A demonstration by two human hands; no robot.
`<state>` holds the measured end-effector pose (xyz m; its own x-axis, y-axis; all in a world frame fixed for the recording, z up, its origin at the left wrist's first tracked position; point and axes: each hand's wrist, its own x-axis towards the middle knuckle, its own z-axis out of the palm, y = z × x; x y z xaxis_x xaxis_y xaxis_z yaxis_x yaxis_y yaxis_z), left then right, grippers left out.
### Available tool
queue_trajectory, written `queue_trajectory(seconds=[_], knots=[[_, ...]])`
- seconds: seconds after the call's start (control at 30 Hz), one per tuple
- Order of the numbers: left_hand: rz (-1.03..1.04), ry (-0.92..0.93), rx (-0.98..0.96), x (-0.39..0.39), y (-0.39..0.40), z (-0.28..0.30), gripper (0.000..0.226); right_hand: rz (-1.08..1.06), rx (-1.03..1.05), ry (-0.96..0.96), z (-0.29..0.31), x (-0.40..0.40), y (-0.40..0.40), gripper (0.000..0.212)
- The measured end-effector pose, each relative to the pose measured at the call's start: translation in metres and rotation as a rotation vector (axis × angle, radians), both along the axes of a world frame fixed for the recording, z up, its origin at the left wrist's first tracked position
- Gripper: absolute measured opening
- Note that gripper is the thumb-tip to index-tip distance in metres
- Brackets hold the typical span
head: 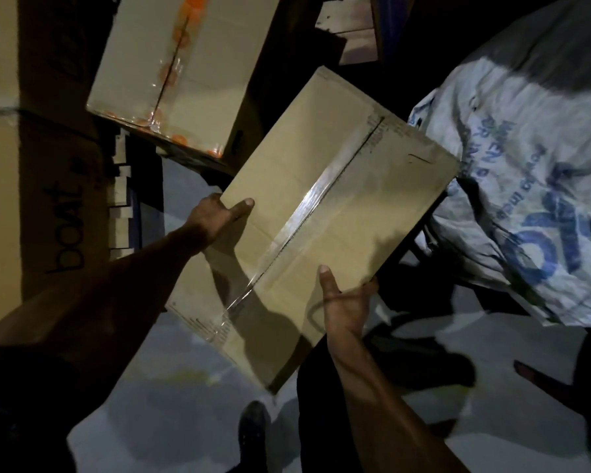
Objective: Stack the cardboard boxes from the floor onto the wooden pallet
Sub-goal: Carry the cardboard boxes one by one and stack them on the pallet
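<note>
I hold the box [335, 199] off the floor [191, 387], tilted, my left hand [215, 218] clasping its left edge, my right hand [347, 302] its near edge, thumbs on top. Right of the box lies a sack [526, 165].

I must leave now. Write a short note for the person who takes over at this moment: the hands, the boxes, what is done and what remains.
Left hand: grips the left edge of the taped box, thumb on top.
Right hand: grips its near right edge, thumb on top.
The taped box is in the air, tilted, above the floor.
Ahead lies the box with orange tape; on the left, the stack of printed boxes. A white sack lies on the right.
The pallet is not clearly visible.
Done: the box is lifted.
Left: set it on the stack, then fetch any others.
</note>
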<state>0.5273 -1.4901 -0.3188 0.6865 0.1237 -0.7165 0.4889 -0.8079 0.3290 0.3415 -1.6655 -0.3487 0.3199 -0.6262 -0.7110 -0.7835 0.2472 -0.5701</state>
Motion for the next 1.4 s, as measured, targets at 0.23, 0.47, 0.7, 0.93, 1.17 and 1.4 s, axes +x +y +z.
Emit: queue_trajectory(seconds=[0.23,0.47,0.7,0.93,1.17,1.4], knots=[[-0.025,-0.06,-0.028,0.002,0.01,-0.002,0.039,-0.037,0.01,0.002,-0.003,-0.001,0.001,0.095],[-0.022,-0.145,0.011,-0.027,0.016,0.033,0.061,-0.016,-0.006,-0.029,0.029,-0.017,0.001,0.097],[-0.089,-0.245,0.064,-0.082,0.037,0.102,0.063,-0.043,-0.059,-0.057,0.103,-0.064,0.023,0.088],[-0.097,-0.392,0.073,-0.144,0.088,0.176,0.074,0.029,-0.191,-0.081,0.191,-0.115,0.062,0.077],[-0.02,-0.525,-0.002,-0.228,0.164,0.26,0.085,0.108,-0.323,-0.192,0.275,-0.18,0.121,0.069],[0.101,-0.561,-0.03,-0.302,0.225,0.336,0.087,0.208,-0.433,-0.252,0.352,-0.231,0.168,0.076]])
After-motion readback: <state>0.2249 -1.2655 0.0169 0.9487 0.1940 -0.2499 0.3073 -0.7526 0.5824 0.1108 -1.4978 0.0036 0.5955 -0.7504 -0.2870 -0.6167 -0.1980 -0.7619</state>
